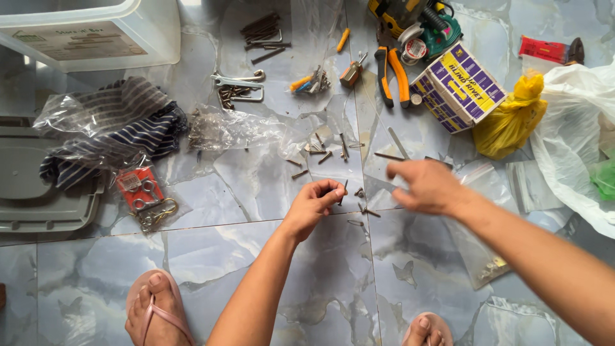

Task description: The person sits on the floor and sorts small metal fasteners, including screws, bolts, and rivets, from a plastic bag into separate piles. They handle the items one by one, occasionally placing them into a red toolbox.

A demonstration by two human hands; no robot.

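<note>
The left hand [312,206] pinches 1 small screw [344,190] between narrowed fingertips above the tiled floor [243,250], while the right hand [426,186], fingers loosely spread and blurred, hovers over scattered screws [323,152], where a slack pinch could drop it among them.

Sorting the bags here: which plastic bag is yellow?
The knotted yellow bag beside the purple-and-yellow box; the other bags are clear or white.

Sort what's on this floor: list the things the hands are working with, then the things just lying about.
In hand:
- left hand, pinching a few screws
- right hand, reaching over the loose screws scattered on the tiles

Lying about:
- orange-handled pliers
- purple and yellow box
- yellow bag
- striped cloth
- spanners
- white plastic bin
</note>
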